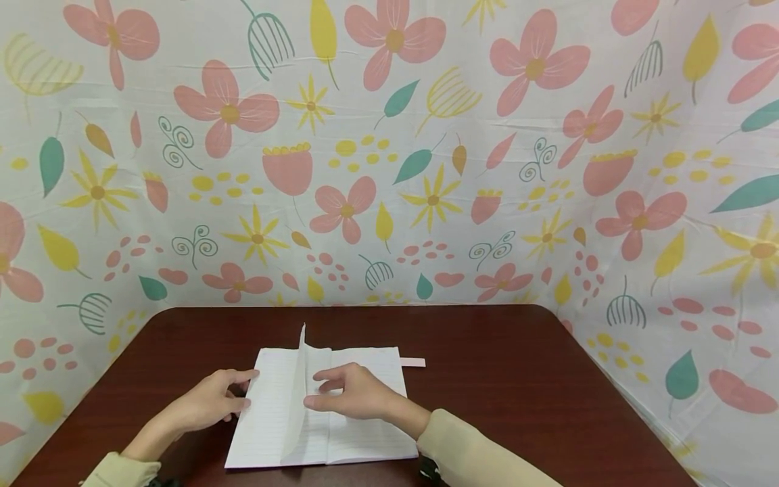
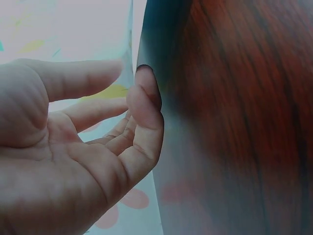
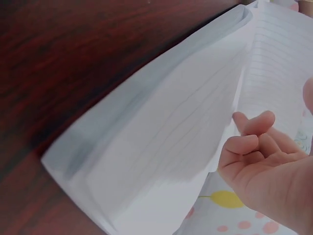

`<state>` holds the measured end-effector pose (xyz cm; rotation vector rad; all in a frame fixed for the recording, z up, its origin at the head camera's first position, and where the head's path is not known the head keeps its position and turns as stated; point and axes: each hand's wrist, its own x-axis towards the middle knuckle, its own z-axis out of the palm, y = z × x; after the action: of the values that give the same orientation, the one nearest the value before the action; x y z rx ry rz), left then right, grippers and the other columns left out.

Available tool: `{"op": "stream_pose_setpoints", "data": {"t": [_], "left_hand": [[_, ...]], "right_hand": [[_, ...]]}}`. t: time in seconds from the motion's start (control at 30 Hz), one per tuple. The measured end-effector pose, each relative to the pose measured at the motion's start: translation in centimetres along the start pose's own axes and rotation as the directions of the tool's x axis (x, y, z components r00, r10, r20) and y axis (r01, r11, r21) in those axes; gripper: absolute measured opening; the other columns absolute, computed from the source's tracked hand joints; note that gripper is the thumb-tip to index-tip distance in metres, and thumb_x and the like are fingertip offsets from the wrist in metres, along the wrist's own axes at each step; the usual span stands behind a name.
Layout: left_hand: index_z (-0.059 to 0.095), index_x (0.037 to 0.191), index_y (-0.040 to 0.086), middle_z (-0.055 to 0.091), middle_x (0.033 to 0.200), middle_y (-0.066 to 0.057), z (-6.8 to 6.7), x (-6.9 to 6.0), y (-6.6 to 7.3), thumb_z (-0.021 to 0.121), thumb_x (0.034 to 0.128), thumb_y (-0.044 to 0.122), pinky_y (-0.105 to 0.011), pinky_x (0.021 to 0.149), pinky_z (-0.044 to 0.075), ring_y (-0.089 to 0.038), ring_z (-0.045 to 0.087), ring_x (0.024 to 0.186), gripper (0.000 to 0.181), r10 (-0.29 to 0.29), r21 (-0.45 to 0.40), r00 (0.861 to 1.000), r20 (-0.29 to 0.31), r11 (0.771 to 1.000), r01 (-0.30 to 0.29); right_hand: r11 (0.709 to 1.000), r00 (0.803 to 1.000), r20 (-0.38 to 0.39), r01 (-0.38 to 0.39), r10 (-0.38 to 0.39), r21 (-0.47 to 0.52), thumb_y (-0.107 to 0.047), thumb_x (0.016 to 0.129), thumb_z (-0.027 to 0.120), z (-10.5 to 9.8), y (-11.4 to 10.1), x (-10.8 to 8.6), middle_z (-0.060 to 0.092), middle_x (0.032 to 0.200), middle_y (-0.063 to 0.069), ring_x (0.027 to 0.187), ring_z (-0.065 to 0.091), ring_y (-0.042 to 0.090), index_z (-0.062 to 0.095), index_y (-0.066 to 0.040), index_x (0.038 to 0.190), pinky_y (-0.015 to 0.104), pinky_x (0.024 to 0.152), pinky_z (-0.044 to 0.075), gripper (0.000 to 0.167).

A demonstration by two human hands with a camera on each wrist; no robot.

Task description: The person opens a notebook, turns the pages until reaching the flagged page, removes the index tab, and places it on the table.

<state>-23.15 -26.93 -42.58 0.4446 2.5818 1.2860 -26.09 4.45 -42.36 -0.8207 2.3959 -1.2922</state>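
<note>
An open notebook [image 1: 371, 439] with ruled white pages lies on the table, one page [image 1: 296, 399] standing upright left of the spine. My right hand [image 1: 359, 392] is beside that page on its right, thumb tip against it and fingers loosely bent. In the right wrist view, the raised page [image 3: 171, 127] bows toward the camera, with a fingertip at its edge. My left hand [image 1: 207, 399] is at the notebook's left edge, thumb and index finger spread apart. In the left wrist view, bent fingers [image 2: 146, 127] touch the thin edge, thumb apart from them.
A pale pink strip [image 1: 414, 362] sticks out from the notebook's right side. The dark reddish-brown table [image 1: 517, 379] reaches back to a white cloth [image 1: 365, 270] printed with flowers and leaves, which also hangs at both sides.
</note>
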Motion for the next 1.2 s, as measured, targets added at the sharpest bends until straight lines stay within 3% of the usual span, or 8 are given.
{"op": "stream_pose_setpoints", "data": {"t": [0.17, 0.33, 0.43, 0.6, 0.77, 1.0, 1.2], "left_hand": [[0.047, 0.145, -0.022, 0.060, 0.108, -0.018, 0.10, 0.12, -0.07, 0.060, 0.1044, 0.003, -0.032, 0.058, 0.052, -0.021, 0.060, 0.070, 0.049, 0.021, -0.006, 1.000, -0.006, 1.000, -0.021], [0.044, 0.145, -0.024, 0.060, 0.129, -0.033, 0.02, 0.27, 0.02, 0.052, 0.1098, 0.008, -0.033, 0.059, 0.053, -0.025, 0.064, 0.072, 0.048, -0.002, -0.055, 1.000, -0.006, 0.998, 0.001], [0.041, 0.145, -0.025, 0.064, 0.120, -0.031, -0.03, 0.32, 0.15, 0.052, 0.1103, 0.011, -0.034, 0.060, 0.053, -0.027, 0.065, 0.074, 0.052, -0.016, -0.072, 1.000, 0.005, 0.997, 0.016], [0.041, 0.146, -0.024, 0.064, 0.104, -0.016, 0.01, 0.20, 0.22, 0.071, 0.0994, 0.008, -0.034, 0.060, 0.051, -0.026, 0.061, 0.071, 0.064, -0.027, -0.031, 1.000, 0.001, 0.999, 0.027], [0.041, 0.146, -0.025, 0.062, 0.115, -0.019, 0.04, 0.24, -0.10, 0.080, 0.0879, -0.002, -0.036, 0.064, 0.056, -0.026, 0.068, 0.078, 0.074, -0.012, -0.030, 1.000, -0.001, 0.999, 0.012], [0.037, 0.148, -0.025, 0.059, 0.109, -0.017, 0.01, 0.29, -0.13, 0.081, 0.0846, -0.007, -0.039, 0.068, 0.058, -0.027, 0.072, 0.082, 0.080, -0.007, -0.059, 1.000, 0.004, 0.998, 0.007], [0.035, 0.153, -0.018, 0.057, 0.111, -0.019, -0.11, 0.24, 0.12, 0.082, 0.0847, -0.006, -0.039, 0.067, 0.057, -0.026, 0.070, 0.081, 0.084, -0.023, -0.036, 1.000, -0.009, 0.999, 0.023]], "right_hand": [[0.999, 1.000, 0.017, -0.012, 0.013, -0.043, -0.042, 0.091, 0.082, 0.07, -0.21, -0.06, 0.078, 0.111, 0.000, 0.114, 0.070, 0.012, 0.072, -0.009, 0.136, 0.028, 0.091, 0.053, 0.057], [0.999, 0.999, 0.040, -0.031, 0.033, -0.042, -0.035, 0.087, 0.088, 0.01, -0.32, -0.17, 0.077, 0.114, 0.000, 0.118, 0.068, 0.011, 0.072, -0.011, 0.136, 0.029, 0.095, 0.052, 0.057], [0.999, 0.998, 0.050, -0.035, 0.037, -0.036, -0.029, 0.084, 0.091, -0.04, -0.28, -0.15, 0.077, 0.115, 0.000, 0.121, 0.066, 0.011, 0.073, -0.010, 0.135, 0.030, 0.099, 0.050, 0.057], [0.998, 0.998, 0.052, -0.032, 0.035, -0.046, -0.023, 0.081, 0.093, -0.05, -0.14, -0.03, 0.077, 0.115, 0.000, 0.121, 0.066, 0.010, 0.073, -0.010, 0.134, 0.030, 0.101, 0.049, 0.058], [0.999, 0.998, 0.058, -0.022, 0.025, -0.046, -0.020, 0.080, 0.094, -0.08, -0.03, 0.05, 0.077, 0.116, 0.000, 0.122, 0.065, 0.009, 0.073, -0.010, 0.134, 0.029, 0.102, 0.048, 0.059], [0.999, 0.998, 0.064, -0.009, 0.011, -0.044, -0.018, 0.080, 0.093, -0.25, -0.06, -0.12, 0.077, 0.118, 0.001, 0.123, 0.065, 0.011, 0.072, -0.009, 0.136, 0.031, 0.104, 0.047, 0.060], [0.999, 0.998, 0.069, -0.010, 0.013, -0.038, -0.015, 0.082, 0.092, -0.91, -0.25, -0.78, 0.076, 0.120, 0.003, 0.124, 0.065, 0.014, 0.071, -0.007, 0.137, 0.033, 0.102, 0.049, 0.060]]}}
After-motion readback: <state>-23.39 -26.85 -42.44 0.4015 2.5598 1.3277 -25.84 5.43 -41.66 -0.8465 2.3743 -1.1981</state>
